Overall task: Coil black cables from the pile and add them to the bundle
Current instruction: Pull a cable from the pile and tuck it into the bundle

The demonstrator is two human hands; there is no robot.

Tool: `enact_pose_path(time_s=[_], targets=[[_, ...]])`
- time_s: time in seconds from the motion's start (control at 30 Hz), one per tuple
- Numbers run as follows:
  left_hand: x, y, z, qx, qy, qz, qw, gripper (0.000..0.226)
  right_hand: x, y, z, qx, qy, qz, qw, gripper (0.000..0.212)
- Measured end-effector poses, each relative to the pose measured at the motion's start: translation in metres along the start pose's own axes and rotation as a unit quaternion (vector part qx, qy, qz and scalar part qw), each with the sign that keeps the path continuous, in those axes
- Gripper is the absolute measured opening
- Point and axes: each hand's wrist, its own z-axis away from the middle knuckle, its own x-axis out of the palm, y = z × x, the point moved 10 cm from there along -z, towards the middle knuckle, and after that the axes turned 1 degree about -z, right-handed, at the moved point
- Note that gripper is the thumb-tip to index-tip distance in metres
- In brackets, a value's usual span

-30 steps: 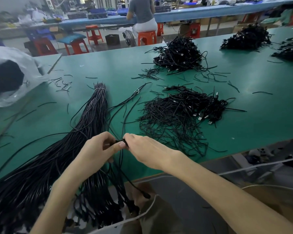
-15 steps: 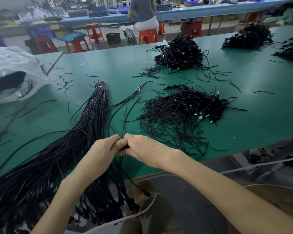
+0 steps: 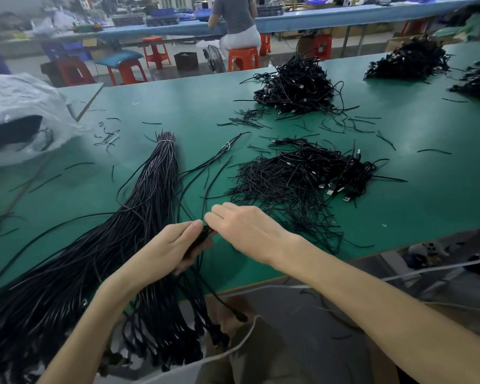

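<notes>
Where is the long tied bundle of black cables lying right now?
In the head view, the long bundle lies slantwise on the left of the green table, beside the left hand, with the loose pile to its right.

We see even, diffuse overhead light on the green table (image 3: 399, 206), shadows soft and faint. The wide lens bows the table edges; the left side and background look hazy, slightly blurred.

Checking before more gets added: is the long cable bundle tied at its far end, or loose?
Tied: a pale tie cinches the long bundle near its far tip.
</notes>
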Motion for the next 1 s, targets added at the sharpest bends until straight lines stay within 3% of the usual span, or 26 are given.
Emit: enact_pose_path(time_s=[0.1,0.2,0.37,0.47,0.53,0.63,1.0], targets=[[0.008,-0.002,0.001,-0.042,-0.059,0.091,0.993,0.051,-0.008,0.002,-0.006,-0.026,0.042,0.033,0.998,0.025],[0.012,-0.001,-0.005,-0.062,-0.066,0.087,0.992,0.043,-0.008,0.008,-0.01,-0.041,0.069,0.074,0.994,0.026],[-0.007,0.0,-0.029,-0.029,0.094,0.045,0.994,0.039,-0.018,0.033,-0.002,0.066,0.128,0.104,0.984,0.049],[-0.017,-0.005,-0.035,-0.021,0.173,0.059,0.983,0.039,-0.022,0.045,0.013,0.156,0.16,0.018,0.974,0.04],[-0.018,-0.011,-0.04,-0.032,0.201,0.079,0.976,0.04,0.003,0.049,0.024,0.216,0.089,-0.07,0.97,0.037],[-0.01,-0.013,-0.047,-0.031,0.21,0.091,0.973,0.039,0.047,0.046,0.042,0.263,-0.04,-0.067,0.962,0.041],[-0.001,-0.026,-0.046,-0.015,0.207,0.103,0.973,0.036,0.048,0.03,0.039,0.245,-0.053,0.01,0.968,0.031]])
